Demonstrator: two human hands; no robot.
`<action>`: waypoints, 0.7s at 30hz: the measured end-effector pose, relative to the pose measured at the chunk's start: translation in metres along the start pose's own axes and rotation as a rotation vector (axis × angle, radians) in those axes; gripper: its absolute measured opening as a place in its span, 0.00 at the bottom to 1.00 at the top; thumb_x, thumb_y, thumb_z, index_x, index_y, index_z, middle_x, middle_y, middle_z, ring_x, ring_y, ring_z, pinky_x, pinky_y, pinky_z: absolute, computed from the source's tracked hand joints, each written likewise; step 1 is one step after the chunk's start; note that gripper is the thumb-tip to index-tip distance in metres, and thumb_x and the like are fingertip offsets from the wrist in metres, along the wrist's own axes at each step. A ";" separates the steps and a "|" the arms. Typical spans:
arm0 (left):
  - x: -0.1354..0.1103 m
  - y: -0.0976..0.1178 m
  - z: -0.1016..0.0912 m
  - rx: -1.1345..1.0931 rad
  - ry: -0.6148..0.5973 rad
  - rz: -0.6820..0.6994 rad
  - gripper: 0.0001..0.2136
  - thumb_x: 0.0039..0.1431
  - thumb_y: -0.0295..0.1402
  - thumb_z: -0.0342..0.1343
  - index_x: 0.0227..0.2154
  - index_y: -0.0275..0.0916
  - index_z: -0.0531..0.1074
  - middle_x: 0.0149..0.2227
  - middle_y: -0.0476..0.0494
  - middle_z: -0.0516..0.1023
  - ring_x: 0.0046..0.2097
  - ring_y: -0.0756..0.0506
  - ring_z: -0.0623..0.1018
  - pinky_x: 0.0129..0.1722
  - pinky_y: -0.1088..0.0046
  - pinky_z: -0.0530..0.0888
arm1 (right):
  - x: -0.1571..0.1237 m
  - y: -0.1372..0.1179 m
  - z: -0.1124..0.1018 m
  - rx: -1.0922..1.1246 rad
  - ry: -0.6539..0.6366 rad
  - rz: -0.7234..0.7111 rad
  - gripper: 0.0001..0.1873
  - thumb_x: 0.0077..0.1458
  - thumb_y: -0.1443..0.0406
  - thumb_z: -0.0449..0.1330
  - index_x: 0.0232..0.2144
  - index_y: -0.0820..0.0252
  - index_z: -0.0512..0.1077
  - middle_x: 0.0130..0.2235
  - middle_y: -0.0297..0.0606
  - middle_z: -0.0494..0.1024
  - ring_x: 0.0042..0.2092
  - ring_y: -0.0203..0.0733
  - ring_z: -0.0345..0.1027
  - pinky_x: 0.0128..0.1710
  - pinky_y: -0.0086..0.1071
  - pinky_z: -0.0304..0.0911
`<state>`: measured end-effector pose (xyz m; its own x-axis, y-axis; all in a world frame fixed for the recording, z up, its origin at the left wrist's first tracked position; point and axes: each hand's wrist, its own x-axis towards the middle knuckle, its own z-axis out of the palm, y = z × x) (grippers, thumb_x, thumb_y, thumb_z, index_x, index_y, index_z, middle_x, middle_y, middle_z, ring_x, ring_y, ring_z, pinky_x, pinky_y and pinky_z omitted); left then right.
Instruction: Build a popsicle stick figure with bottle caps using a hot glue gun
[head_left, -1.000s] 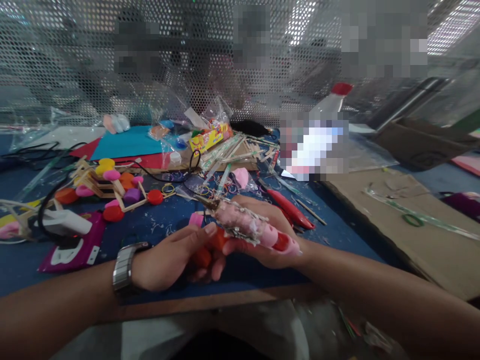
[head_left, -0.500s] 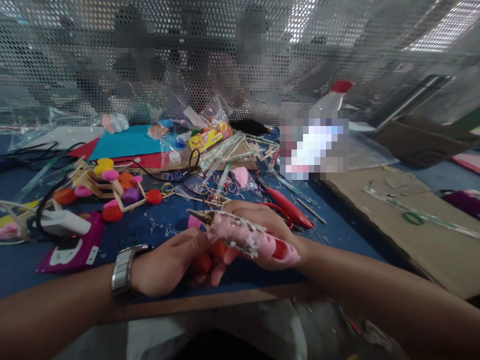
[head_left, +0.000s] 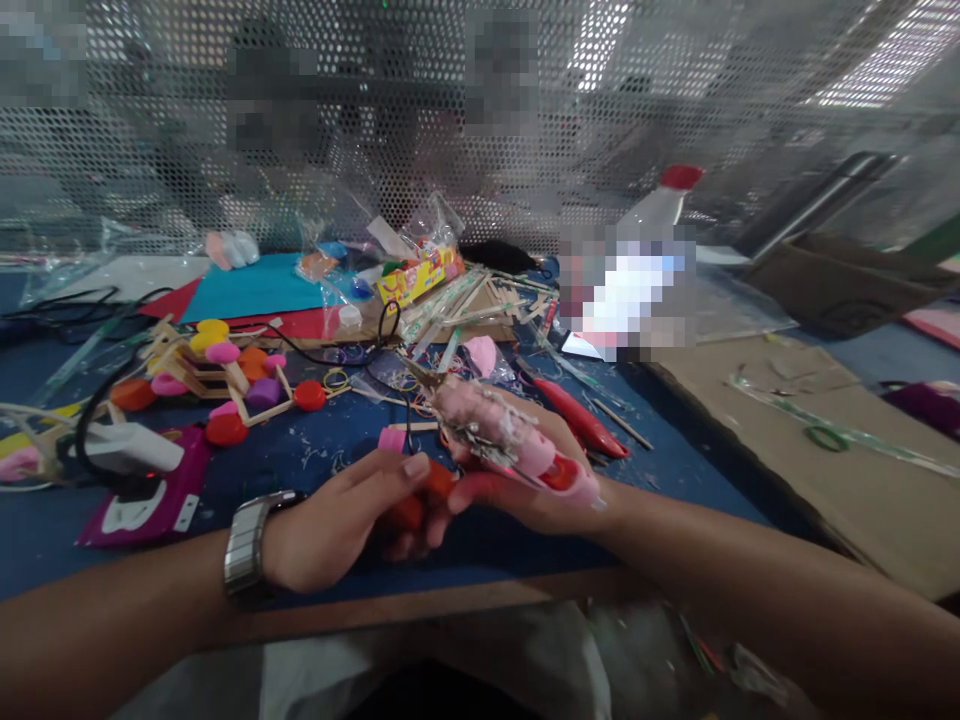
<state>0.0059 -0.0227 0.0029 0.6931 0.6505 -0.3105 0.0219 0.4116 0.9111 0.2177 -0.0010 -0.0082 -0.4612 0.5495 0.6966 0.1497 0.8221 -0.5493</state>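
Observation:
A pink hot glue gun, crusted with dried glue, lies in my right hand, its metal nozzle pointing up and left. My left hand, with a metal watch on the wrist, is closed on orange bottle caps; their lower part is hidden by the fingers. My right thumb rests close to these caps; whether it touches them is unclear. A pink cap shows just beyond my left fingertips. Left of my hands sits a stick structure with colourful round caps on it.
Red-handled pliers lie right of the glue gun. Behind are wooden sticks, rubber bands, a yellow box and blue paper. A power strip on a purple packet stands left with black cables. Cardboard covers the right side.
The glue gun's nozzle has moved up and to the right, away from my left fingers. My left thumb has shifted, and more of the orange caps shows.

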 end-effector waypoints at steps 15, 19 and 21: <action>0.005 -0.001 -0.001 0.059 0.090 0.223 0.26 0.59 0.58 0.64 0.33 0.34 0.78 0.22 0.53 0.65 0.26 0.51 0.62 0.26 0.73 0.59 | -0.001 -0.005 -0.006 0.072 0.010 0.130 0.06 0.67 0.61 0.63 0.41 0.55 0.78 0.35 0.38 0.81 0.37 0.43 0.77 0.39 0.35 0.74; 0.005 -0.001 -0.001 0.071 0.105 0.241 0.24 0.59 0.55 0.65 0.33 0.33 0.79 0.25 0.51 0.66 0.26 0.52 0.61 0.25 0.73 0.57 | 0.000 -0.007 -0.007 0.064 -0.023 0.122 0.10 0.67 0.63 0.62 0.50 0.53 0.78 0.38 0.37 0.84 0.39 0.45 0.78 0.43 0.36 0.75; 0.006 -0.003 -0.001 0.065 0.115 0.268 0.24 0.58 0.54 0.65 0.31 0.33 0.78 0.26 0.49 0.67 0.26 0.52 0.62 0.25 0.73 0.57 | 0.001 -0.009 -0.008 0.059 -0.043 0.149 0.09 0.67 0.63 0.63 0.49 0.53 0.78 0.40 0.37 0.83 0.41 0.44 0.79 0.44 0.35 0.75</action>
<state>0.0089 -0.0194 -0.0014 0.5940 0.8003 -0.0820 -0.1024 0.1763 0.9790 0.2230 -0.0064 0.0010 -0.4752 0.6566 0.5857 0.1684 0.7213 -0.6719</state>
